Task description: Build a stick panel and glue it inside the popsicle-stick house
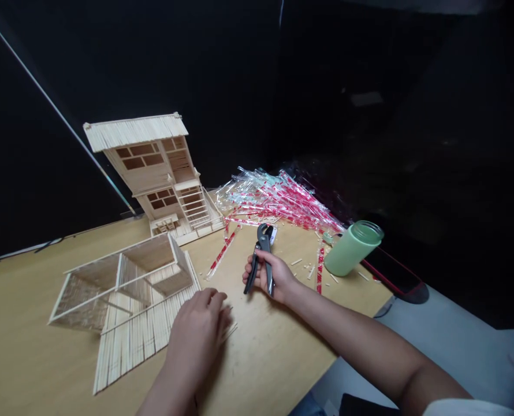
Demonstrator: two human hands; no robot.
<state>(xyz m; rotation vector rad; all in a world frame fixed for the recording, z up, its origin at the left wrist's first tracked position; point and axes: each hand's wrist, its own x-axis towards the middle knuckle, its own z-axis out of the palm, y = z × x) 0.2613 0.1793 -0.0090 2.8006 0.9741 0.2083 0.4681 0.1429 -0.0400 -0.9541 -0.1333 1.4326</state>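
Note:
My right hand [269,277] grips the dark handles of a pair of cutting pliers [261,248], jaws pointing away from me over the wooden table [274,352]. My left hand [196,332] lies palm down on the table, fingertips resting on thin wooden sticks [228,330] at the edge of a flat panel of glued sticks [136,338]. An open-frame stick structure [122,277] sits on that panel. Behind it stands a two-storey model house of sticks [157,173] with a slanted roof.
A heap of chopstick wrappers, clear with red print [278,202], lies at the table's far side. A pale green jar [352,248] lies on its side at the right, next to a dark phone with a red rim [391,271]. Short stick offcuts dot the tabletop.

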